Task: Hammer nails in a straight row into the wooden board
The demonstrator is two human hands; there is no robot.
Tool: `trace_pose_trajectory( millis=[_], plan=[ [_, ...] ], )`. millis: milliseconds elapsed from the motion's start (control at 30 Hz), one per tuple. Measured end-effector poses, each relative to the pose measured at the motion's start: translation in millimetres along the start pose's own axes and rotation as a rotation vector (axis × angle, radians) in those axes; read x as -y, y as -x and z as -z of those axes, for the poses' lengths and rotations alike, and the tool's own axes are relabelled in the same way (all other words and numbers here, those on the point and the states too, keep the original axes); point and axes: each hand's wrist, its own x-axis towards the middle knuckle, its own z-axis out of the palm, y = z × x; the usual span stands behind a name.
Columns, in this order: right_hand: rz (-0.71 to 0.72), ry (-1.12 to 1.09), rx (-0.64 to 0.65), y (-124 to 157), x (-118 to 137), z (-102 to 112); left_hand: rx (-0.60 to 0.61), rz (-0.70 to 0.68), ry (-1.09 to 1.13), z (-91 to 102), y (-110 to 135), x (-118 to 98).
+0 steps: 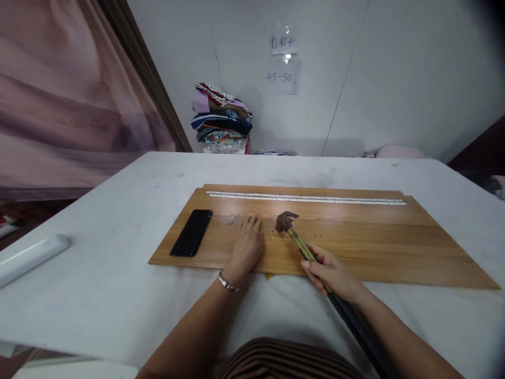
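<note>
My right hand (325, 271) is wrapped around the handle of a claw hammer (302, 245). Its rusty head (284, 222) points away from me, over the middle of a wooden board (366, 237). My left hand (248, 242), wearing a metal bracelet at the wrist, lies palm down on the board with its fingers forward and slightly apart; the thumb and whatever is beneath the palm are hidden. A few loose nails (232, 219) lie just left of its fingertips. A row of small dark marks (314, 236), nails or holes, runs across the board near the hammer head.
A black phone (191, 233) lies on the board's left end. Two white strips (303, 198) run along its far edge. The board rests on a white table (118, 226), with a white cylindrical object (35, 258) at the left. Folded cloths (223, 118) are stacked behind.
</note>
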Motion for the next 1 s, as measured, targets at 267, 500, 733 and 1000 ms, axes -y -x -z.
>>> trace_pose_trajectory(
  millis=[267,500,733,1000],
  plan=[
    [0.013,-0.013,0.011,0,2,0,0.123,-0.039,0.024,20.5,-18,4],
    [0.021,-0.006,0.003,-1,1,0,0.081,-0.121,-0.030,14.1,-51,15],
    [0.030,-0.007,0.018,-2,-2,-1,0.040,-0.102,-0.036,-2.3,-47,16],
    [0.017,0.007,-0.006,0,0,0,0.033,-0.087,0.000,-1.7,-49,17]
  ],
)
